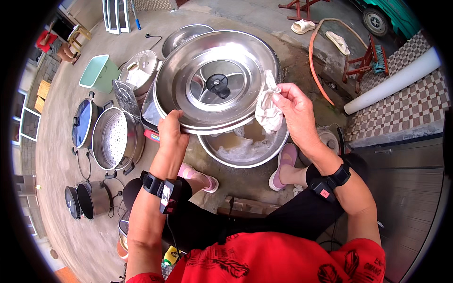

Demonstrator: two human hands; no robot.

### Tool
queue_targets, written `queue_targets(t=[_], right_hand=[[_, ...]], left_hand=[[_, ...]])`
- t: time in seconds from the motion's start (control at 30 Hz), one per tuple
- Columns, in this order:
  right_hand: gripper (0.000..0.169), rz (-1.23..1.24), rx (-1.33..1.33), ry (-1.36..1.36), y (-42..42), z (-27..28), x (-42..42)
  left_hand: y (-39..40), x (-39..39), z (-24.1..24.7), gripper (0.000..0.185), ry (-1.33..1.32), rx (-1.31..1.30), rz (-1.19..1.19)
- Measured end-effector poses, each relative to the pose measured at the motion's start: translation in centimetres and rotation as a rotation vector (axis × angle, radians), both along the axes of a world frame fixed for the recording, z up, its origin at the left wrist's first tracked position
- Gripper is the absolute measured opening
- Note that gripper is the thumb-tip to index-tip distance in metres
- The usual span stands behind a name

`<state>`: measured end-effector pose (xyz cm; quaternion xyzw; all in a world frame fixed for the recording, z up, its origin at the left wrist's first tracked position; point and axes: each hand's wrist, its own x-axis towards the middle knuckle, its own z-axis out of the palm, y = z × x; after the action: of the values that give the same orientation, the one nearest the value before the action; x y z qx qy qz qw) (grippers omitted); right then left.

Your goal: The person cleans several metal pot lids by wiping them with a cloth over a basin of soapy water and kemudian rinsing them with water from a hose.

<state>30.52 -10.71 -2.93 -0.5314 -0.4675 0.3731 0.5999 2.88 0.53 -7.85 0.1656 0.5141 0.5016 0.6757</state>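
Observation:
My left hand (173, 132) grips the lower left rim of a wide round steel lid with a glass centre (177, 92) and a black knob fitting (217, 85). The lid is tilted, its hollow side towards me. My right hand (293, 106) pinches a wet, crumpled white cloth (269, 109) at the lid's right edge. Below the lid, a metal basin (244, 164) of cloudy, sudsy water stands on the ground between my feet, partly hidden by the lid.
To the left stand a steamer pot (113, 138), a blue-looking glass lid (82, 122), a green plastic tub (97, 74) and a lidded pot (139, 70). Another steel basin (187, 37) lies beyond. An orange hose (313, 67) curves at the right, near a white pipe (393, 81). A person (53, 42) sits far left.

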Motion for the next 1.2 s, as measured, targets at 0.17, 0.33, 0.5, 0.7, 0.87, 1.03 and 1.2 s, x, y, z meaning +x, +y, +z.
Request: queue_targets(t=[0.17,0.33,0.5,0.7,0.87,1.03,1.2], right_hand=[[0.023,0.006,0.060,0.501,-0.3,3.6,-3.5],[0.029,-0.105,0.077,0.574,2.0,2.1,-7.1],[0.019,-0.127,0.062,0.586,4.0,2.4,-5.1],[0.009,-0.212,-0.010,0.457,10.5,4.1,8.6],[0.007,-0.110,-0.449,0.255,10.9,-0.2,13.1],[0.008,0.223,-0.793,0.086,6.3,-9.7,10.9],[0.013,0.460,-0.736,-0.094,6.2,-13.5,9.4]], left_hand=[[-0.7,3.0,1.5,0.010,-0.289,-0.198,0.092],[-0.3,6.1,2.7,0.009,-0.418,-0.283,0.097],[0.3,5.8,4.4,0.010,-0.420,-0.279,0.099],[-0.7,3.2,4.6,0.015,-0.147,-0.199,-0.139],[0.8,0.6,2.3,0.011,-0.364,-0.205,-0.177],[0.5,5.6,4.7,0.009,-0.306,-0.312,-0.048],[-0.2,6.2,5.0,0.010,-0.197,-0.295,-0.082]])
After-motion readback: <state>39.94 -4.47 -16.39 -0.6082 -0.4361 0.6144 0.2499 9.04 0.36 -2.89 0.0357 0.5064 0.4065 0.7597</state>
